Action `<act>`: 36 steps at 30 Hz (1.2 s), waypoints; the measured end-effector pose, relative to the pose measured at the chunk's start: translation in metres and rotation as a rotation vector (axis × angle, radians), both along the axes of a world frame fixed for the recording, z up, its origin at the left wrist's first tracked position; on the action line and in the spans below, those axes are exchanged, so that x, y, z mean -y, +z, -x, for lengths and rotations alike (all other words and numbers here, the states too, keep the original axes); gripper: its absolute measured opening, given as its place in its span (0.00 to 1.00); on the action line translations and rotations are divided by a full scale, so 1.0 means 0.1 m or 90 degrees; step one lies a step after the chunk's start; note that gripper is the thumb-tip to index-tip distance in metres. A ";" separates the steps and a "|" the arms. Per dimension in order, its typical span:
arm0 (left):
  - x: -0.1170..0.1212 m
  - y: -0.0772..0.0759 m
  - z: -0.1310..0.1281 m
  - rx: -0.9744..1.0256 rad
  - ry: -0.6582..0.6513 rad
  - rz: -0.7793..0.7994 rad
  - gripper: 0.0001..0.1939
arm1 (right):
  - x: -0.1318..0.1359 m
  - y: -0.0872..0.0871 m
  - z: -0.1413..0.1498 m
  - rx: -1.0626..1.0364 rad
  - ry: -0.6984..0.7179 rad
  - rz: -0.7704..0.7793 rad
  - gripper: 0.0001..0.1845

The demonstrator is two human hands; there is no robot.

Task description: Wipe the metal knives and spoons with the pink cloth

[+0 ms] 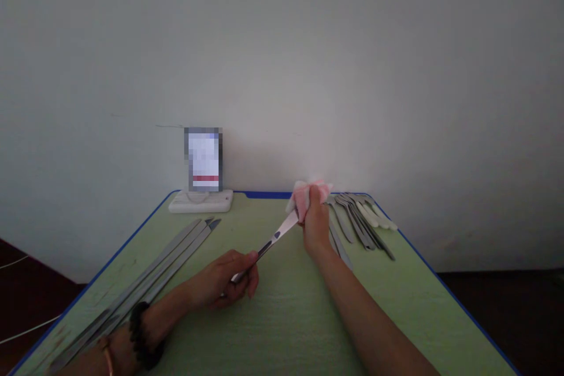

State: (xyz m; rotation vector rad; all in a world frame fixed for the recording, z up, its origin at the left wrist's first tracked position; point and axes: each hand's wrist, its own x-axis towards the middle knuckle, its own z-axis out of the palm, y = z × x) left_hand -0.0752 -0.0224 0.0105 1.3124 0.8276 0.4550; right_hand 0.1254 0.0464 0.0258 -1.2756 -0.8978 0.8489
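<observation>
My left hand (235, 276) is closed around the lower end of a shiny metal table knife (277, 235), which slants up to the right above the table. Its far end disappears into a pink-and-white cloth (302, 197). My right hand (316, 220) pinches that cloth around the metal, thumb on top. Beyond my left forearm lie several long, flat metal knives (176, 249), side by side. Just right of my right hand, a pile of metal spoons and forks (359, 223) rests near the table's far right corner.
The pale green table (264, 335) has a blue edge and stands against a grey wall (282, 70). At its back left, a phone with a blurred screen (204, 158) stands upright on a white base (200, 202). White-handled cutlery (374, 216) lies by the right edge.
</observation>
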 end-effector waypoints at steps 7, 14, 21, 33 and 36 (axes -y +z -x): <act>-0.01 -0.02 0.00 0.045 -0.001 0.011 0.30 | 0.04 -0.03 0.08 -0.012 -0.053 0.017 0.31; -0.03 -0.02 0.01 0.106 -0.002 0.044 0.29 | 0.04 0.13 0.09 -0.334 0.155 0.026 0.27; -0.03 -0.01 -0.01 0.163 0.004 0.091 0.28 | 0.06 0.28 0.00 -0.359 0.298 -0.026 0.22; 0.01 0.00 -0.09 0.004 0.030 -0.027 0.32 | 0.06 0.04 0.15 -0.173 0.203 0.002 0.26; 0.01 0.01 -0.09 0.007 0.014 -0.049 0.30 | 0.02 0.06 0.09 -0.169 0.155 -0.005 0.25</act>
